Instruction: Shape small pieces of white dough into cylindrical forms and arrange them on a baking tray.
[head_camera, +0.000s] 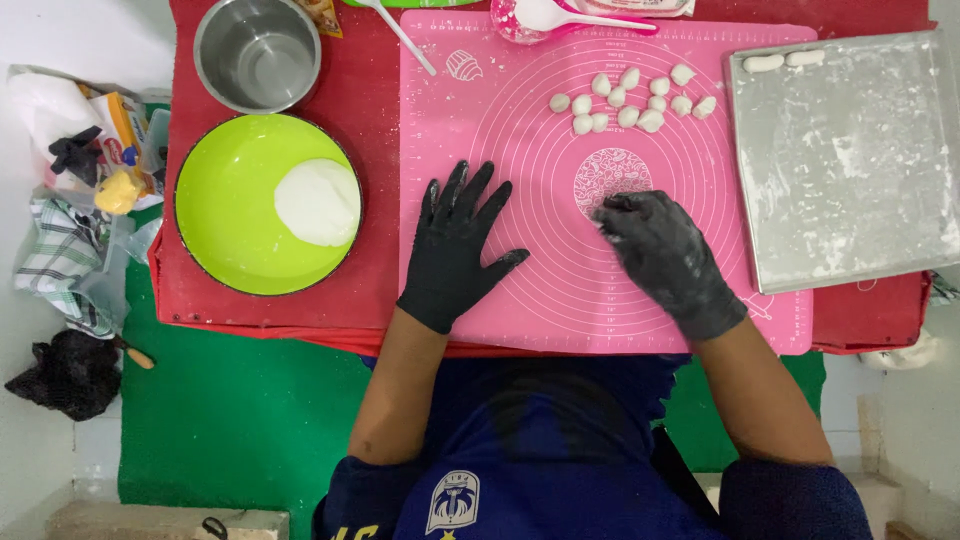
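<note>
Both my hands wear black gloves dusted with flour. My left hand (455, 250) lies flat with fingers spread on the pink silicone mat (520, 120), holding nothing. My right hand (665, 258) rests palm down near the mat's centre, fingers curled over the mat; whether dough is under it is hidden. Several small white dough pieces (630, 100) lie in a cluster on the far part of the mat. A lump of white dough (318, 202) sits in the lime green bowl (225, 210) to the left.
A floured metal baking tray (850, 170) on the right carries two shaped dough pieces (785, 60) at its far corner. A steel pot (257, 52) stands far left. A white spoon (565, 18) lies in a pink dish. Cloths and packets clutter the left edge.
</note>
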